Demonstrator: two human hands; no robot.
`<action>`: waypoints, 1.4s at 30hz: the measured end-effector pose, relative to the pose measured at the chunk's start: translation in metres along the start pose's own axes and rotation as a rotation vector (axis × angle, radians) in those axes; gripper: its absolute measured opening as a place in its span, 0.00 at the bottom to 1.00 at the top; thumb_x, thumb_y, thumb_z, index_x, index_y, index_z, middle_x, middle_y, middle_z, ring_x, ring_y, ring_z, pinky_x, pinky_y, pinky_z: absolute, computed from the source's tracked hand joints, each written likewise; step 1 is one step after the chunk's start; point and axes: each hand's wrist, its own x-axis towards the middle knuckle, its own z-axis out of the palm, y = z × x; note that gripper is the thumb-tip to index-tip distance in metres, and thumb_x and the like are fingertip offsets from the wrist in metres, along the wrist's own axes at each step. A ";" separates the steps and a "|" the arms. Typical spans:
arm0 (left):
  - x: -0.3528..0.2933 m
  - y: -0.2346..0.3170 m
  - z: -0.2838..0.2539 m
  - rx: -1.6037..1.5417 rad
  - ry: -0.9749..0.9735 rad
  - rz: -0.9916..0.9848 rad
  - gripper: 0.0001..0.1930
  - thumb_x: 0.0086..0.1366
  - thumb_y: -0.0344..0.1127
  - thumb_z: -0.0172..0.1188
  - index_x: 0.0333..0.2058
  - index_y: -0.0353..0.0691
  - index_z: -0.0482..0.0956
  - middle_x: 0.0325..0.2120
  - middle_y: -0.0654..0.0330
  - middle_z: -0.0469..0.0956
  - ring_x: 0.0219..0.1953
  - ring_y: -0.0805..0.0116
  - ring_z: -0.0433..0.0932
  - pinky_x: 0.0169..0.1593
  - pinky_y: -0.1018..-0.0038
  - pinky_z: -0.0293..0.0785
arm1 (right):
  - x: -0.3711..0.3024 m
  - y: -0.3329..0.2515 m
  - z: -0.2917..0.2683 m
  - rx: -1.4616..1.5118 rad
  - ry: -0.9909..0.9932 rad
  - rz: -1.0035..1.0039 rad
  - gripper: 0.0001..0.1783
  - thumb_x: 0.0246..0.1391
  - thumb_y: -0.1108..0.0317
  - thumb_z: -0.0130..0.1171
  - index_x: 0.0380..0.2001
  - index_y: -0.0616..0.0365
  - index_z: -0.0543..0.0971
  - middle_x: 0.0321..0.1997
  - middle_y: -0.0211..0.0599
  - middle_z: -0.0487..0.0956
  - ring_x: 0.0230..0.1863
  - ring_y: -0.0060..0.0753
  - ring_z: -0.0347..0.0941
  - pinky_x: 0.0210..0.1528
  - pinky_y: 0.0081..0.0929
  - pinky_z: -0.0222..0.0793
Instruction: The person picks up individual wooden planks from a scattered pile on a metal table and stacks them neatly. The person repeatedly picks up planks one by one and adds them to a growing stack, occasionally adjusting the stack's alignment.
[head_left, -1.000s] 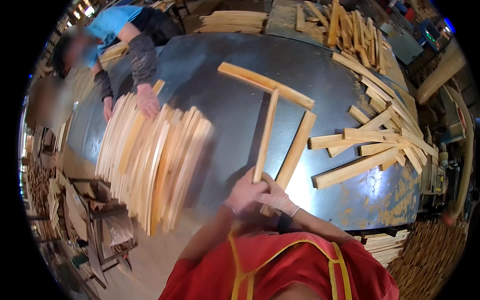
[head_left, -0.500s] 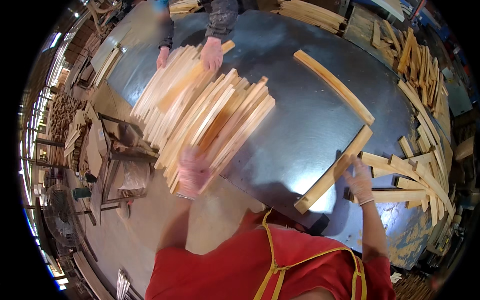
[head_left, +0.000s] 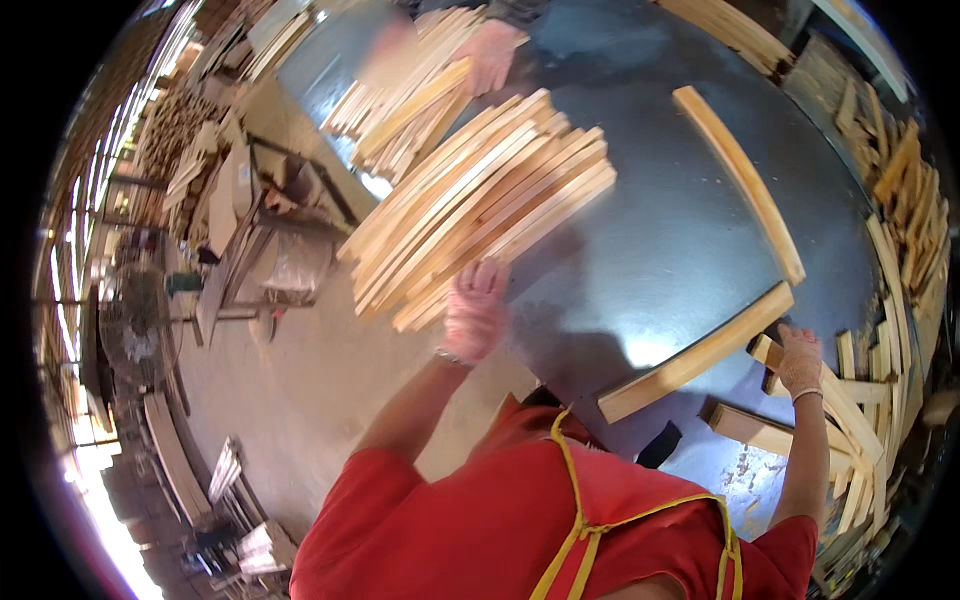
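Observation:
My left hand (head_left: pixel 475 308), in a thin pale glove, lies with fingers stretched out against the near ends of a row of light wooden slats (head_left: pixel 490 190) on the dark table. At the right, my right hand (head_left: pixel 800 362), gloved too, closes around the upper end of a wooden strip (head_left: pixel 842 405) in a loose pile. Between my hands, one wooden board (head_left: pixel 695 355) lies slanted on the tabletop. Its far end meets a second, slightly curved-looking board (head_left: pixel 742 180), forming a corner.
Across the table (head_left: pixel 640 250), a co-worker's gloved hand (head_left: pixel 487 58) rests on another batch of slats (head_left: pixel 415 110). More loose wood (head_left: pixel 915 200) lines the right edge. A rack with a plastic bag (head_left: pixel 300 265) and a fan (head_left: pixel 133 315) stand on the left.
My right hand has left the slanted board's side and moved right onto a strip in the pile. My left hand stays at the slats' near ends. The view has shifted.

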 end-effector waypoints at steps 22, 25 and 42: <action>-0.143 -0.198 -0.044 -1.742 -0.159 -1.135 0.35 0.67 0.65 0.70 0.54 0.36 0.82 0.41 0.56 0.81 0.37 0.66 0.80 0.44 0.67 0.79 | 0.046 -0.409 -0.138 1.789 -0.268 -0.362 0.41 0.61 0.69 0.68 0.75 0.54 0.63 0.45 0.28 0.81 0.40 0.24 0.76 0.41 0.24 0.72; -0.088 -0.216 -0.096 -1.784 -0.468 -0.655 0.39 0.70 0.57 0.65 0.68 0.32 0.72 0.40 0.53 0.84 0.36 0.64 0.84 0.43 0.69 0.81 | 0.048 -0.427 -0.137 1.930 -0.319 -0.301 0.45 0.62 0.69 0.68 0.78 0.54 0.59 0.51 0.31 0.82 0.48 0.26 0.78 0.49 0.32 0.75; -0.018 -0.351 -0.059 -0.578 -0.059 -0.244 0.25 0.64 0.39 0.71 0.59 0.36 0.82 0.49 0.48 0.81 0.54 0.48 0.82 0.59 0.61 0.78 | 0.009 -0.275 -0.055 0.987 0.625 0.050 0.43 0.59 0.50 0.64 0.72 0.64 0.69 0.71 0.52 0.76 0.74 0.56 0.69 0.79 0.46 0.59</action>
